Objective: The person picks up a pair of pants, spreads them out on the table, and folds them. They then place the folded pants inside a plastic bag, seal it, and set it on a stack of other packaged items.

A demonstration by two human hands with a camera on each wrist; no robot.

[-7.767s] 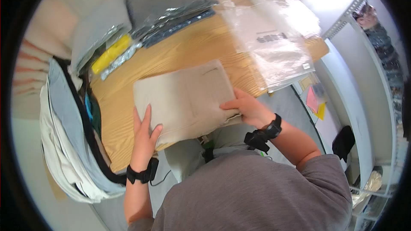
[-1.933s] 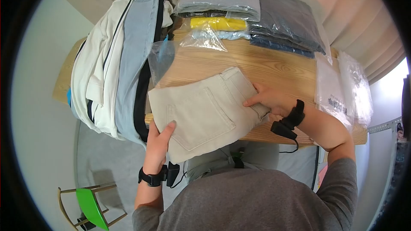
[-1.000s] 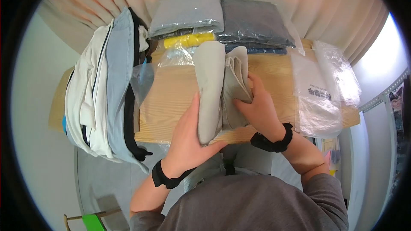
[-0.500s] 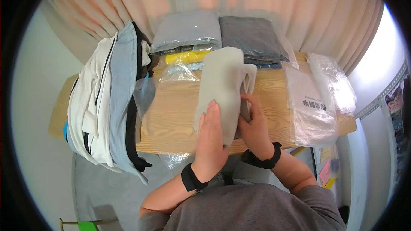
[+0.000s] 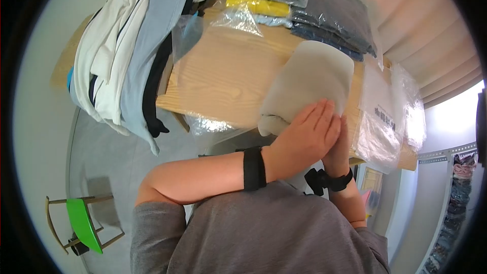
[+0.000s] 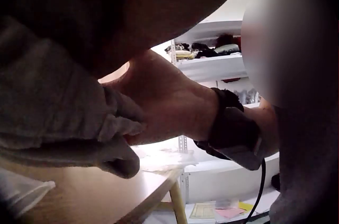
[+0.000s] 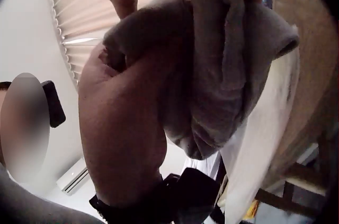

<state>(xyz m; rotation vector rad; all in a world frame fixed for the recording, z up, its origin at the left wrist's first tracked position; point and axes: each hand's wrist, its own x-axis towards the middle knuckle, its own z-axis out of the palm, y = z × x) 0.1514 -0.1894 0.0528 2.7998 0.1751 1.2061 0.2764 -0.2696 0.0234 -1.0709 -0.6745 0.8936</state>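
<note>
The beige pants (image 5: 314, 76), folded into a thick bundle with rounded edges, are held up over the front right part of the wooden table (image 5: 223, 71). Across their near right side lies my left hand (image 5: 302, 139), its straight fingers together and pressing on the cloth. My right hand (image 5: 340, 147) is partly hidden behind the left in the head view. In the right wrist view, that right hand (image 7: 124, 123) grips the folded cloth (image 7: 222, 86) with its fingers tucked into the layers. A fold of the pants (image 6: 58, 102) also shows dark in the left wrist view.
A clear plastic bag (image 5: 210, 124) lies over the table's front edge. White (image 5: 109, 45) and light blue (image 5: 152, 56) garments drape over the left end. Bagged clothes (image 5: 332, 15) stand at the back, printed clear bags (image 5: 378, 127) at right. A green chair (image 5: 83, 223) stands lower left.
The pants went from a flat fold to a narrower, thicker bundle, and have moved right and tilted. My left hand has crossed over toward the right hand. The head view has turned.
</note>
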